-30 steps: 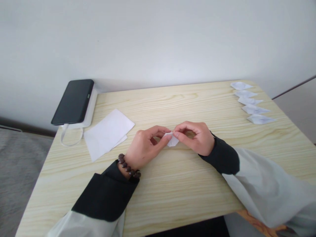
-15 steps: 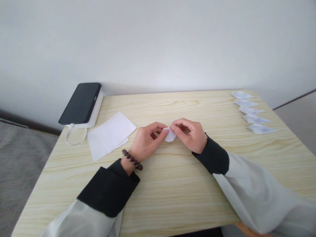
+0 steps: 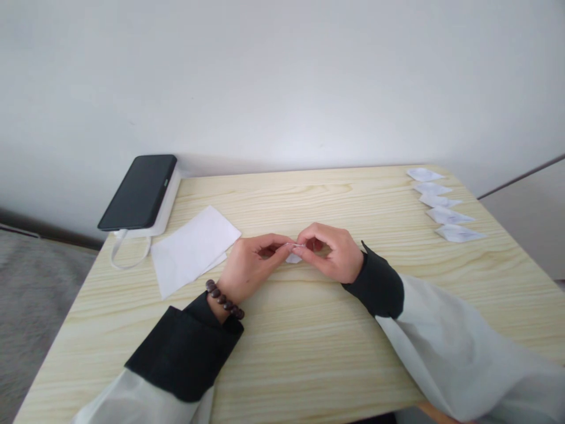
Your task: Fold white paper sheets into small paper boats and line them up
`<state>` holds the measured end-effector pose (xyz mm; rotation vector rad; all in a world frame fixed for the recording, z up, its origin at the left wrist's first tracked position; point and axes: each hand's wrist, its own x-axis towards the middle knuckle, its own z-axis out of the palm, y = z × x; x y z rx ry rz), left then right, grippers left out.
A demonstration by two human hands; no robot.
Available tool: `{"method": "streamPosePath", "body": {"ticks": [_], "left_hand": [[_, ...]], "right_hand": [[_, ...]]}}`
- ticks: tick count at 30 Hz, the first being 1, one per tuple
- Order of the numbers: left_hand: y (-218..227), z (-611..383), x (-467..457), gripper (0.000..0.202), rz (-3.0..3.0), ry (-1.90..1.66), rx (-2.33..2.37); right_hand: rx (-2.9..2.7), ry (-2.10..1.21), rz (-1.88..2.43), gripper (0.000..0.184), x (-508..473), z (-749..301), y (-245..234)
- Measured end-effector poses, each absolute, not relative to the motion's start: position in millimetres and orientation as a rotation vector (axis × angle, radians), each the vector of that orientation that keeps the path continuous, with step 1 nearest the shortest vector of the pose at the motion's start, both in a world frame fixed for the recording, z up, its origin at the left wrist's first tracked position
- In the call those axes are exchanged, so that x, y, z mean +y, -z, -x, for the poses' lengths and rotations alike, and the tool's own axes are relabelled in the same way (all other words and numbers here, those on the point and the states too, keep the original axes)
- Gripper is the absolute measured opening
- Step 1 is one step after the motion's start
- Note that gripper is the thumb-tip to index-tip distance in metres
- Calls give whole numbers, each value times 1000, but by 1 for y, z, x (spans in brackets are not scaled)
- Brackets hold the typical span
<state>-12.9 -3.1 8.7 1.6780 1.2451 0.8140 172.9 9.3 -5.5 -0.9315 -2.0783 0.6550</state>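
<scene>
Near the middle of the table, a small folded piece of white paper [image 3: 292, 258] is pinched between both hands. My left hand [image 3: 253, 262] grips its left side with thumb and fingertips; a dark beaded bracelet [image 3: 225, 300] circles that wrist. On the right side, my right hand [image 3: 331, 253] holds the paper the same way, close to the left fingertips. Thumbs and fingers hide most of the paper, leaving its lower part and a thin top edge visible. Flat white paper sheets [image 3: 194, 250] lie to the left of my left hand.
Several folded white paper shapes [image 3: 459, 234] form a column at the table's right side. A black device [image 3: 139, 191] rests on a white box [image 3: 170, 203] at the back left, with a white cable [image 3: 115, 253] looping from it. A white wall [image 3: 282, 88] borders the wooden table [image 3: 282, 365].
The folded paper has tilted, so less of its face shows and its top edge is seen. Both hands have drawn closer together around it. The camera view has shifted slightly.
</scene>
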Motion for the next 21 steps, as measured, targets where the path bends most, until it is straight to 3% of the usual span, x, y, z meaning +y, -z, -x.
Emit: {"method": "streamPosePath", "body": {"ticks": [13,21], "left_hand": [[-8,16,-5,22,-1691,-895,1263],[-7,19,0,38,-1602,-817,1151]], "right_hand": [[-1999,-767,958,8,7,-173,4],[-1886,-831,1020,9,7,-173,5]]}}
